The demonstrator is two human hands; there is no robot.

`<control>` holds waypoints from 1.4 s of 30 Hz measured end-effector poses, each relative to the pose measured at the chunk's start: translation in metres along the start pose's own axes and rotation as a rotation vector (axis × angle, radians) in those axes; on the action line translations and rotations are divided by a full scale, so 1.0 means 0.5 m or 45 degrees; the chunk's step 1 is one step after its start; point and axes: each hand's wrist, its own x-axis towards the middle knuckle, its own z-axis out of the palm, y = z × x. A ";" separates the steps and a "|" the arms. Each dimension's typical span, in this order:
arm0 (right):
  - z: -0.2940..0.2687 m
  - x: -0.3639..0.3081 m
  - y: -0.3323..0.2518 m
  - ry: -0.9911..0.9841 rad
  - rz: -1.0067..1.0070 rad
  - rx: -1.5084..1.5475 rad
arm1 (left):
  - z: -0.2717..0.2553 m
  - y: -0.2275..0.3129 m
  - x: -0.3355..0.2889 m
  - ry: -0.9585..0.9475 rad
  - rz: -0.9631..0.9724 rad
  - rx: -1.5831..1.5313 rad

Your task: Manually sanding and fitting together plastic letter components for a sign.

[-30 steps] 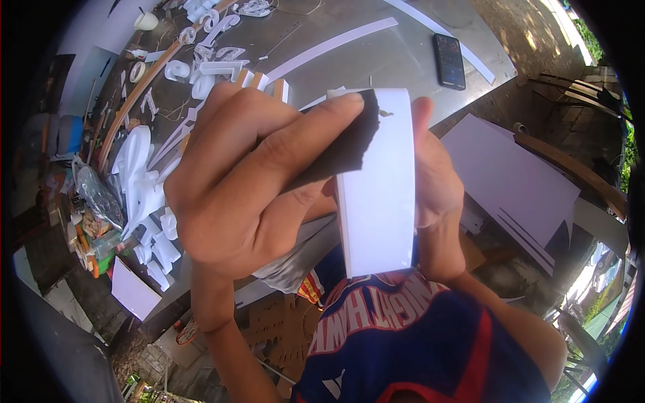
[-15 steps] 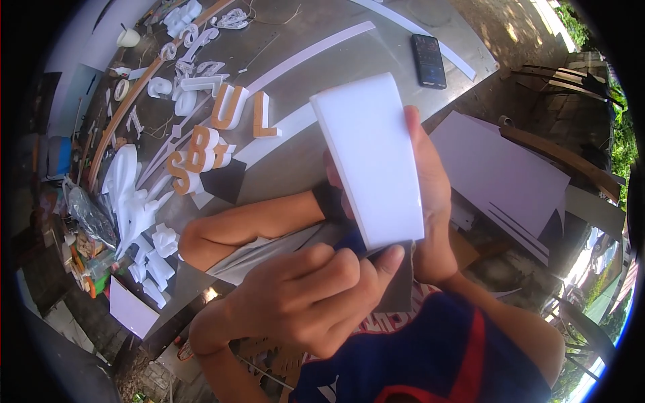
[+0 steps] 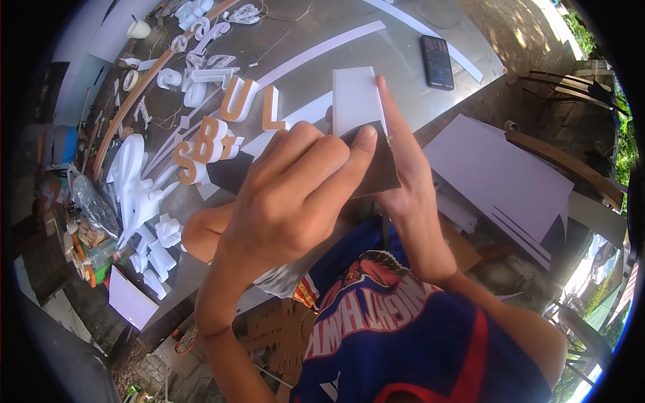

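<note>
My right hand (image 3: 411, 171) grips a smooth white block (image 3: 356, 101), fingertips showing at its far side and one digit stretched along its right edge. A dark grey sheet with a torn edge, which looks like sandpaper (image 3: 376, 171), lies against the block's near part. My left hand (image 3: 292, 181) is closed on that sheet, its thumb pressing it to the white surface; the other fingers are curled and hide part of the sheet. Beyond my left hand, tan-faced white letters (image 3: 236, 101) stand on the metal table (image 3: 322, 77).
A phone (image 3: 438, 62) lies at the table's far right, near long white strips (image 3: 322, 50). White cut-outs (image 3: 127, 181) and small tools crowd the left side. White sheets (image 3: 494, 181) are stacked to the right. A bare bent limb (image 3: 201, 232) shows behind my left forearm.
The white block has tilted, its broad face turning away. My left hand has moved up and away from me with the dark sheet, now covering the block's near part.
</note>
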 end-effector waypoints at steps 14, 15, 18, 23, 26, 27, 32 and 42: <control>0.020 -0.017 0.000 -0.251 -0.002 0.385 | 0.087 0.016 -0.033 0.376 -0.066 0.006; 0.018 -0.018 0.002 -0.244 -0.007 0.383 | 0.100 0.026 -0.034 0.382 -0.035 0.006; 0.021 -0.017 0.016 -0.094 -0.096 0.361 | 0.088 0.016 -0.010 0.441 -0.117 0.063; 0.026 -0.042 0.026 -0.117 -0.039 0.289 | 0.079 0.081 -0.008 0.247 -0.141 -0.047; 0.027 -0.028 0.033 -0.110 0.026 0.185 | 0.116 0.017 -0.017 0.415 -0.095 0.034; 0.024 -0.021 0.036 -0.055 0.089 0.219 | 0.124 0.002 -0.020 0.591 -0.090 0.101; 0.008 -0.018 0.030 -0.138 0.115 0.256 | 0.089 0.027 -0.016 0.364 -0.087 0.103; 0.043 -0.035 0.053 0.037 -0.109 0.152 | 0.068 0.022 -0.008 0.395 -0.110 0.078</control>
